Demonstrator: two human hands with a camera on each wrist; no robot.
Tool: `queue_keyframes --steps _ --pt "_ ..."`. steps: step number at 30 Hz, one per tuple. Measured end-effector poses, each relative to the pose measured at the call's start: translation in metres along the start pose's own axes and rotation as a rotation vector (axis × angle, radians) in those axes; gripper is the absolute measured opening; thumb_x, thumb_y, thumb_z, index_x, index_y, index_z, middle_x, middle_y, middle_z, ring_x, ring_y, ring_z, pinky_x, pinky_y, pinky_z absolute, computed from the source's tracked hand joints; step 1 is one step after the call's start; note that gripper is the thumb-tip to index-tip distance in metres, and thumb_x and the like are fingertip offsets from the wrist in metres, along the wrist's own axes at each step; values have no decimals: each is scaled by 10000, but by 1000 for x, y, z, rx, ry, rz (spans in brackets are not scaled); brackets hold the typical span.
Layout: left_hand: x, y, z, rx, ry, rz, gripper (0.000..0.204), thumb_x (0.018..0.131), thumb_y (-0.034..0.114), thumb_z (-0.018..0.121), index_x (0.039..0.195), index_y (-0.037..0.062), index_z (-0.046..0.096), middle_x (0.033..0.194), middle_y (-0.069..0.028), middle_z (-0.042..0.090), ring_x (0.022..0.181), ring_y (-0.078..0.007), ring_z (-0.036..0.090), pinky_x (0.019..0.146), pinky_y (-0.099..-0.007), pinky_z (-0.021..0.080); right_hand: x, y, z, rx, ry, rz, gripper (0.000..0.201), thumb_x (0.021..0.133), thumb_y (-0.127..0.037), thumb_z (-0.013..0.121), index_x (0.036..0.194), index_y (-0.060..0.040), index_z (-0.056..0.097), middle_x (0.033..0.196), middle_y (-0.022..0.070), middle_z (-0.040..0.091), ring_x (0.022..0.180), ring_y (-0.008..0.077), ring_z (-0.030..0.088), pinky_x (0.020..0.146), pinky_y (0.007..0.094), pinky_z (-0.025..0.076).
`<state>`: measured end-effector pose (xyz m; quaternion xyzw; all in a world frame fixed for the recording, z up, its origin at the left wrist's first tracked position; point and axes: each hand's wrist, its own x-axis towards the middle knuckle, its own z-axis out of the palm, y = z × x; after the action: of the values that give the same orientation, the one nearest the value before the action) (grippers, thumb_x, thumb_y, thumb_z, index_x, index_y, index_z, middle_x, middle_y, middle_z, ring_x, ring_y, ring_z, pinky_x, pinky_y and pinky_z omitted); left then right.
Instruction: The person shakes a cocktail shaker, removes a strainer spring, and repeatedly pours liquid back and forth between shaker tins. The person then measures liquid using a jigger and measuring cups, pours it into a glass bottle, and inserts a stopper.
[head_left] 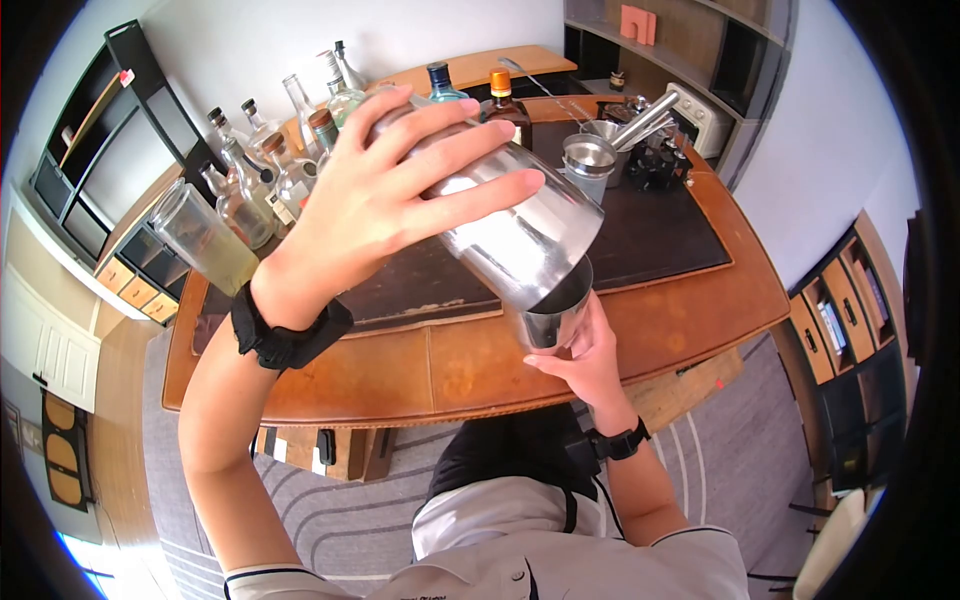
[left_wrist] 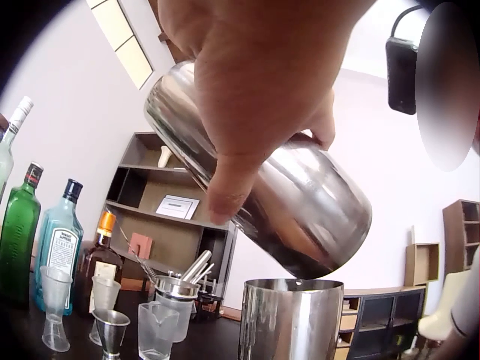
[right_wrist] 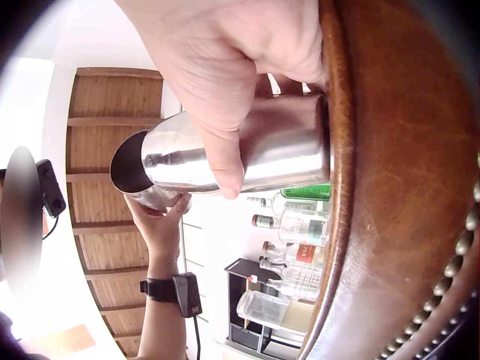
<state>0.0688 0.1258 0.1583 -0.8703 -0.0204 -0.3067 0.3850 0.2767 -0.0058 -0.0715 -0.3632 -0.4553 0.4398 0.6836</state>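
While tipped mouth-down, large shaker tin [head_left: 500, 215] meets small shaker tin [head_left: 553, 318]: pour step.
Left hand [head_left: 385, 190] wraps the upper tin; right hand [head_left: 590, 355] grips the lower, above the counter [head_left: 700, 300] near edge. Next likely: steady tilt, rims aligned.

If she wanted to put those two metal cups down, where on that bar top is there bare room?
The dark mat lies bare on its right side, between the tilted shaker tin and the table's right edge. The tan leather strip along the near edge also shows bare. It is crowded at the back left, among the bottles, and around the bar tools at the back.
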Motion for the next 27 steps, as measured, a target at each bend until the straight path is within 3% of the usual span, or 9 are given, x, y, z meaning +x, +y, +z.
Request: queue_keyframes --steps 6,8,14,16,17,18,20,24,27 --pt "-12 6 13 -81 -82 -18 580 761 88 661 1321 238 634 1374 -29 594 1256 -252 558 1094 -489 404 0 -1 0 -8 -10 -16 1055 661 61 883 1532 17 288 1473 110 453 1373 209 450 1171 368 356" --pt "-19 5 11 -101 -122 -108 584 761 45 656 1320 215 633 1378 -37 594 1269 -265 552 1105 -497 390 0 0 0 -43 -13 -16 1052 660 56 885 1529 17 294 1480 115 446 1374 211 446 1171 372 353" --pt "-58 -7 10 27 -106 -200 801 611 -61 749 1360 175 590 1399 -65 579 1308 -301 528 1120 -508 364 0 -3 0 -20 -22 -38 1054 671 60 877 1533 26 272 1481 126 441 1377 218 444 1164 373 362" --pt "-73 -4 15 -110 -136 -465 870 587 45 811 1405 219 568 1376 -17 586 1288 -255 538 1104 -494 350 -1 -3 0 -31 -20 -34 1054 673 62 874 1534 27 267 1481 129 440 1380 219 441 1162 372 366" --pt "-79 -2 20 -184 -105 -532 1046 473 14 890 1443 142 518 1376 -65 585 1281 -295 543 1101 -466 380 -1 -3 0 -42 -18 -31 1054 675 64 872 1534 28 262 1481 131 438 1383 220 438 1159 371 369" --pt "-87 1 28 -184 -102 -534 1046 473 14 890 1443 142 518 1376 -65 585 1281 -295 543 1101 -466 380 -1 -3 0 -45 -19 -32 1054 675 64 872 1534 28 262 1481 131 438 1383 220 438 1159 371 369" --pt "-104 11 44 -637 8 -861 1028 535 34 918 1463 97 481 1380 -118 575 1279 -305 550 1086 -433 428 -1 -2 1 -62 -28 -78 1046 684 70 861 1536 25 256 1477 132 440 1382 229 438 1153 375 379" --pt "-127 44 73 -1137 119 -1157 1090 612 57 944 1518 18 341 1428 -147 516 1310 -254 527 1107 -394 445 -1 -7 5 -28 5 -5 1049 686 66 857 1538 20 247 1468 136 445 1384 241 437 1142 379 392" --pt "-137 67 87 -1221 189 -1135 1126 634 45 943 1542 17 278 1484 -143 448 1362 -241 468 1122 -385 428 1 -4 2 -59 39 -22 1053 678 57 863 1533 23 248 1457 137 453 1372 244 453 1127 379 407"
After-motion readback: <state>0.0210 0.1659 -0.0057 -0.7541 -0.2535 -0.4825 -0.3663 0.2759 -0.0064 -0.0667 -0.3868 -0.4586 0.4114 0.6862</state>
